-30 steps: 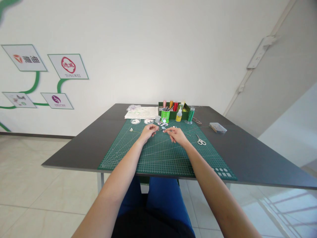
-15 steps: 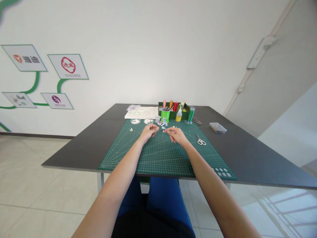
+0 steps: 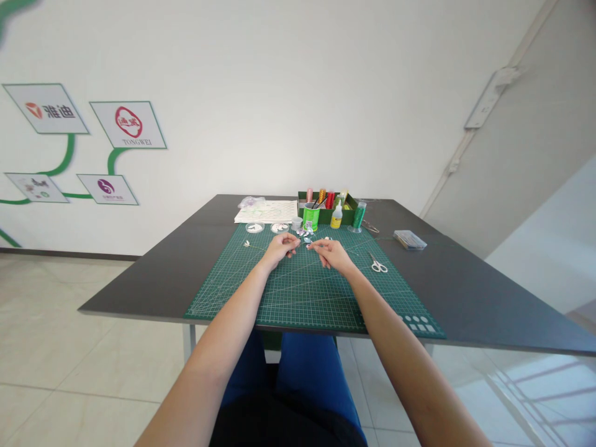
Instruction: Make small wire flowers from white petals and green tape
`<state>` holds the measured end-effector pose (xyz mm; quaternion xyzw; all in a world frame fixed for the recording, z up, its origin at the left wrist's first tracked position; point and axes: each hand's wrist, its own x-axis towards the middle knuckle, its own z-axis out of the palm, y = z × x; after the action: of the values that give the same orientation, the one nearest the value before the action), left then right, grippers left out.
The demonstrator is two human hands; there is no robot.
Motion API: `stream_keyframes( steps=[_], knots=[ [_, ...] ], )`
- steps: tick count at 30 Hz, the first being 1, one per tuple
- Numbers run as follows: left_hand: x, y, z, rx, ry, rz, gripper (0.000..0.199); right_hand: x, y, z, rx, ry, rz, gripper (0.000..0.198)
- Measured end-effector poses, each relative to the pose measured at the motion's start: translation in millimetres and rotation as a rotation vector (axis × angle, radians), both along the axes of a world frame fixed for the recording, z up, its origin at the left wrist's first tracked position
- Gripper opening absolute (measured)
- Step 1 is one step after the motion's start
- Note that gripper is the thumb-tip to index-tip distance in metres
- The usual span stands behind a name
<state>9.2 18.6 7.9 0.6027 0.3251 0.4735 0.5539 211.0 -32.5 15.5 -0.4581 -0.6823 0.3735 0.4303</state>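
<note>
My left hand (image 3: 280, 249) is over the green cutting mat (image 3: 298, 292), thumb and fingertips pinched together; anything between them is too small to make out. Facing it across a narrow gap, my right hand (image 3: 332, 253) is closed in a pinch too, with a tiny pale bit at its fingertips that I cannot name. Just beyond the fingertips lie several shiny bluish-silver pieces (image 3: 306, 233). A thin stem with a white tip (image 3: 246, 244) rests on the mat left of my left hand. White-handled scissors (image 3: 379, 266) lie to the right of my right hand.
Behind the mat stand two shallow dishes with white pieces (image 3: 254, 228), a green can with brushes (image 3: 310, 217), a glue bottle (image 3: 336, 217), a green glitter tube (image 3: 359, 216) and a box of thread spools (image 3: 351, 217). White sheets (image 3: 265, 212) lie back left, a plastic case (image 3: 410, 239) right.
</note>
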Motion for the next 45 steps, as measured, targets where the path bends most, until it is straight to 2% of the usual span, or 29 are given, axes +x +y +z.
stream_keyframes(
  steps=[32,45],
  knots=[
    [1.0,0.2,0.3,-0.016,-0.033,-0.052,0.034,0.5,1.8,-2.8,-0.002,-0.003,-0.001,0.039],
    [0.3,4.6,-2.9,-0.028,0.025,-0.052,0.049,0.0,0.7,-0.3,-0.014,-0.005,-0.007,0.041]
  ],
)
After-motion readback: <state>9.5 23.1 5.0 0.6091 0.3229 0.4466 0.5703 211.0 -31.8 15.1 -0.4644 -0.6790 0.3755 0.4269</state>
